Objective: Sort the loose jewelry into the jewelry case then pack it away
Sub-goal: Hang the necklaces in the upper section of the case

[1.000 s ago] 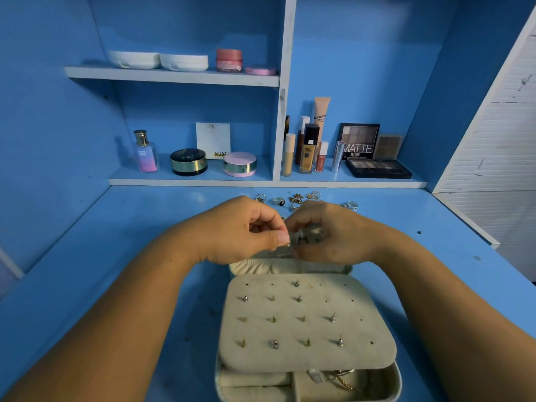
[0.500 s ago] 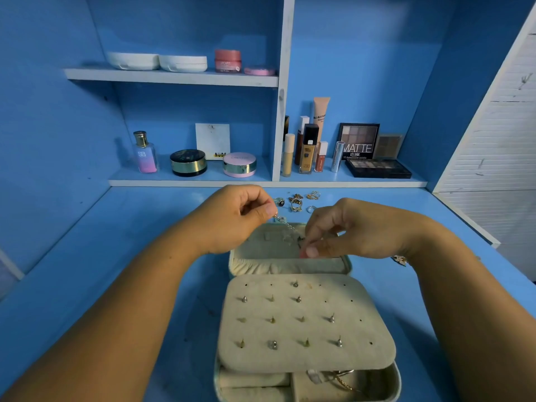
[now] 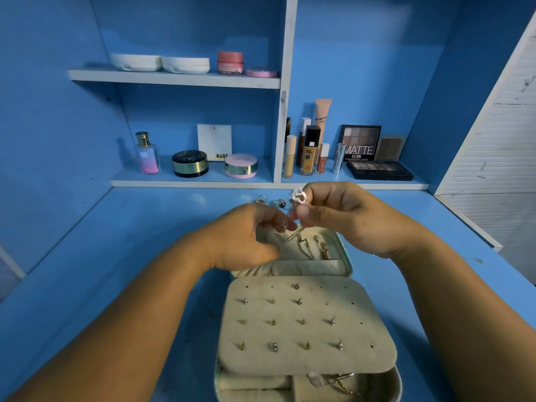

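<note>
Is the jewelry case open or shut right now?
Open. The jewelry case has its lid lying back, chains visible inside it, and the earring panel exposed.

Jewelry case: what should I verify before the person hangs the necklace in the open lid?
1. Necklace pinched by left hand and right hand: ok.
2. Jewelry case lid open beneath the hands: ok.
3. Free hook beside the hung chains: cannot tell.
4. Necklace free of tangles: cannot tell.
5. Loose rings on the desk sorted: not ok.
</note>
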The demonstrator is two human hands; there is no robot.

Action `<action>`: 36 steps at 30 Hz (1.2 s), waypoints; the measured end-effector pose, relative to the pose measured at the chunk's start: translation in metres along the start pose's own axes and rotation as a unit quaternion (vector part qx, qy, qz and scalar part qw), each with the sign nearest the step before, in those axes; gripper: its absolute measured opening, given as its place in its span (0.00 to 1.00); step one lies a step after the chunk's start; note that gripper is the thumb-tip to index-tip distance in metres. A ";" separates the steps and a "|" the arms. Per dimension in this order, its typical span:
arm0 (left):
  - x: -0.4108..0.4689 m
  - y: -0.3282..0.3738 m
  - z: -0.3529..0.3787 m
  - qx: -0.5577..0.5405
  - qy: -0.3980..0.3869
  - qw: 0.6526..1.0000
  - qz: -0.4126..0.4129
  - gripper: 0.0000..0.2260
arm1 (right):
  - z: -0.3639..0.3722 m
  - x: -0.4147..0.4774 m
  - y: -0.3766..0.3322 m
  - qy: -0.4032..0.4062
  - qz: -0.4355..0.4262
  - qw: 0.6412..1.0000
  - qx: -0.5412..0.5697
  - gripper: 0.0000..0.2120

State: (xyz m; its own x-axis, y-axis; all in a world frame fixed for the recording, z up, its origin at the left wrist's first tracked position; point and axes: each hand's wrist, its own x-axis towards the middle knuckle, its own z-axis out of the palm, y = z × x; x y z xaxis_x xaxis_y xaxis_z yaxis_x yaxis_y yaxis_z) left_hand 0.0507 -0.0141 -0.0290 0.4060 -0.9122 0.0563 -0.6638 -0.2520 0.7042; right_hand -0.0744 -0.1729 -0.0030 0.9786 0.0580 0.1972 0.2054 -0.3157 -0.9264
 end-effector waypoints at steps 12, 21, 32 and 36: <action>0.001 0.001 0.003 -0.043 0.013 0.999 0.010 0.03 | -0.002 0.008 0.007 0.185 0.033 0.977 -0.104 0.07; 0.003 -0.005 -0.004 -0.069 0.072 0.995 0.008 0.03 | -0.010 0.005 0.019 0.130 0.191 0.947 -0.225 0.04; 0.003 0.000 0.000 -0.047 0.139 0.988 0.046 0.01 | 0.007 0.008 0.016 0.043 0.088 0.949 -0.301 0.03; 0.002 0.001 0.000 -0.044 0.137 0.989 0.039 0.01 | 0.008 0.011 0.021 0.087 0.063 0.952 -0.285 0.04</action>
State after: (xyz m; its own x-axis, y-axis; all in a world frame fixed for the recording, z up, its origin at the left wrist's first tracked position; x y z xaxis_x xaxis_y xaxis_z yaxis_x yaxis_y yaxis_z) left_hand 0.0506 -0.0158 -0.0277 0.5190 -0.8024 0.2947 -0.6479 -0.1443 0.7480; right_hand -0.0592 -0.1710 -0.0229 0.9686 -0.1569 0.1929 0.0001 -0.7757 -0.6312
